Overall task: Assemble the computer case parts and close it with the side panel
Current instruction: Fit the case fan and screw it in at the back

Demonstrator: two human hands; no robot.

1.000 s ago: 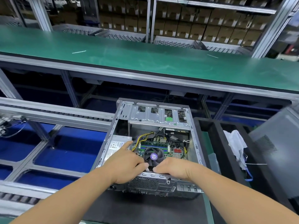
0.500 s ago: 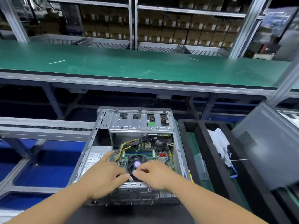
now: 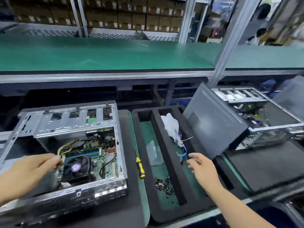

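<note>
An open metal computer case lies at lower left, its motherboard and black CPU fan exposed. My left hand hovers over the case's left side, fingertips pinched near the yellow cables; whether it grips them is unclear. My right hand is open, fingers spread, over the black foam tray, near a blue cable. A dark grey side panel leans tilted just right of the tray.
A yellow-and-black screwdriver lies between case and tray. Several small dark screws sit in the tray, with a white bag. A second open case stands at far right. A green bench runs behind.
The view swung right. My right hand left the case and moved right over the foam tray, now open. My left hand stayed over the case's left side.
</note>
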